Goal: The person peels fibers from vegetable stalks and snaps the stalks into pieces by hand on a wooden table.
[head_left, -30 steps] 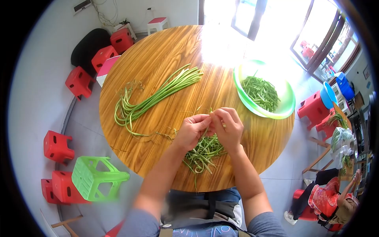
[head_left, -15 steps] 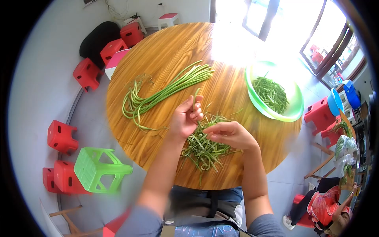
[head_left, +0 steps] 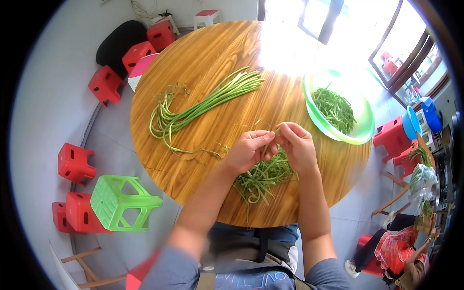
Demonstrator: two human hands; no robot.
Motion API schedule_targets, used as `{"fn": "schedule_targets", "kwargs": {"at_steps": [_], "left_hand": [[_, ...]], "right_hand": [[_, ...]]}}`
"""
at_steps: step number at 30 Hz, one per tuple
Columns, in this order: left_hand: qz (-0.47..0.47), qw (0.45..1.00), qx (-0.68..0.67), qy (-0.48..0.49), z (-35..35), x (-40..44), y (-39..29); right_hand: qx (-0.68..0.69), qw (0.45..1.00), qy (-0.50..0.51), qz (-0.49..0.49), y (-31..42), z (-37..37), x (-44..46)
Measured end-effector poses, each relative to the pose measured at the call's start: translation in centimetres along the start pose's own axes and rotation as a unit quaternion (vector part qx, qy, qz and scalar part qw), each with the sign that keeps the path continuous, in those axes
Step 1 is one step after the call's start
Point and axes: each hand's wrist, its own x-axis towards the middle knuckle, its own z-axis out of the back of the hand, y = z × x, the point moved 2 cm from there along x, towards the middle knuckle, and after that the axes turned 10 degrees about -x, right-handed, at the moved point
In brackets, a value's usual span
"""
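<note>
Over the round wooden table, my left hand (head_left: 251,151) is closed around a short green stem piece, partly hidden by the fingers. My right hand (head_left: 296,144) meets it, its thumb and fingers pinched on the upper end of the same stem. Beneath both hands lies a pile of thin green trimmings (head_left: 263,180). To the left, a bundle of long green stems (head_left: 208,105) rests bent on the wood, curled tips at its left end. A pale green bowl (head_left: 319,123) at the right holds many short cut green pieces (head_left: 334,107).
The round table (head_left: 179,169) fills the middle. A green stool (head_left: 112,203) and red stools (head_left: 76,163) stand on the left. At the lower right a person in a red apron (head_left: 394,249) sits near a side table with bagged greens (head_left: 423,179).
Half a second ago my hands were apart, with the left one higher and holding a stem. Now they have come together at the stem, the right hand having moved up to it.
</note>
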Motion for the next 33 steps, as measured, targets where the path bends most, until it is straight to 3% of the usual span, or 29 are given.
{"fn": "schedule_targets", "kwargs": {"at_steps": [3,6,9,11,13,16,20,27,31,32,33], "left_hand": [[-0.012,1.000,0.008,-0.009,0.0,0.1,0.0],[-0.007,0.999,0.035,-0.016,0.3,0.0,0.0],[-0.019,0.996,0.074,-0.040,0.5,0.1,0.1],[-0.028,0.991,0.116,-0.068,0.8,0.2,0.3],[-0.050,0.987,0.130,-0.084,1.7,0.8,0.6],[-0.079,0.985,0.122,-0.097,2.6,1.0,0.7],[-0.067,0.988,0.096,-0.102,1.1,0.3,-0.2],[-0.014,0.984,0.159,-0.076,0.2,-0.5,-1.4],[-0.094,0.990,-0.108,-0.014,1.8,0.1,-1.2],[-0.086,0.992,-0.093,-0.020,1.6,0.0,-1.4],[-0.077,0.994,-0.078,-0.025,1.4,0.0,-1.6]], "right_hand": [[0.050,0.998,-0.039,0.007,0.1,0.2,0.2],[0.031,0.999,-0.012,0.017,0.2,0.2,0.1],[-0.059,0.996,-0.036,0.052,-0.1,0.7,0.1],[-0.230,0.947,-0.058,0.218,0.3,-0.3,-0.3],[-0.400,0.845,-0.042,0.353,1.2,-2.1,-1.6],[-0.409,0.815,-0.059,0.406,0.3,-3.2,-1.7],[-0.451,0.777,-0.103,0.427,1.3,-2.3,-1.3],[-0.457,0.808,-0.045,0.368,1.4,-1.1,-0.9],[-0.495,0.819,0.018,0.289,1.2,0.7,-0.4],[-0.499,0.823,0.033,0.270,1.1,0.8,-0.3],[-0.431,0.871,-0.001,0.235,1.2,1.0,-0.3]]}}
